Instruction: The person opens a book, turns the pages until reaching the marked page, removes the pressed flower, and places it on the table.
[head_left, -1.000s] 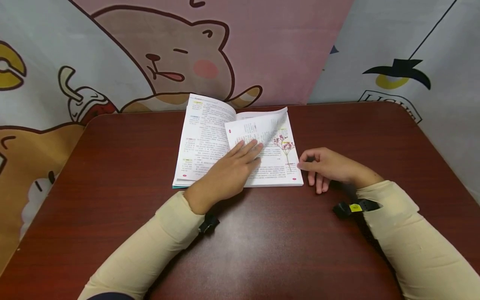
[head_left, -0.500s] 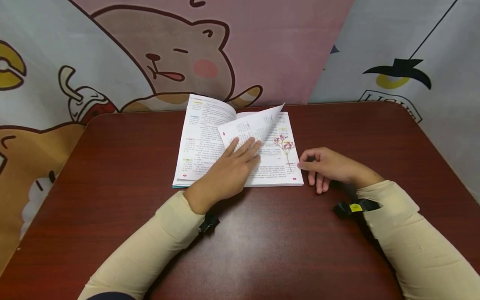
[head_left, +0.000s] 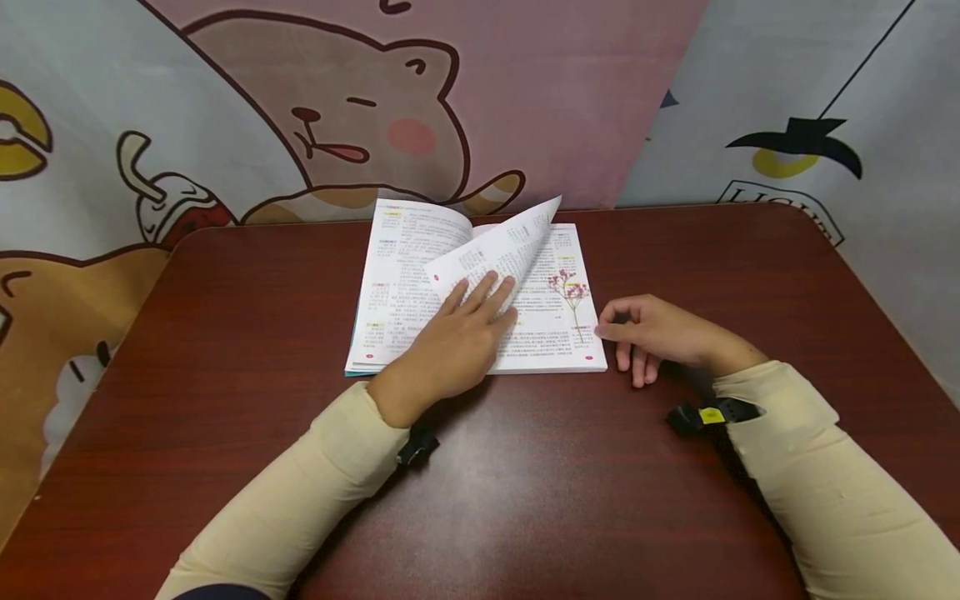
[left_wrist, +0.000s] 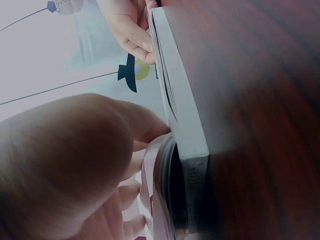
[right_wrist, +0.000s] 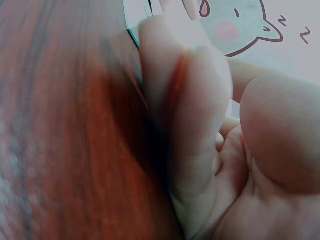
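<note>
An open textbook [head_left: 551,346] lies on the table, its right page printed with a pink flowering sprig. One leaf [head_left: 510,237] is lifted and folded over diagonally toward the left page, its tip standing up past the book's far edge. With fingers spread and nearly straight, my left hand [head_left: 457,342] rests on this leaf near the middle of the book. The left wrist view shows curved pages [left_wrist: 160,165] by the fingers, above the book's thick edge. My right hand [head_left: 656,333] rests at the book's right edge, fingers loosely bent, thumb tip right at the margin.
The reddish-brown wooden table [head_left: 480,500] extends around the book on all sides. Behind it hangs a cloth [head_left: 555,100] with cartoon animals. Each wrist carries a small black camera, such as the right camera [head_left: 686,419].
The lifted leaf has swung further left, uncovering more of the right page. My left fingers have shifted slightly left with it, and the left page's top has sunk a little. My right hand stays put.
</note>
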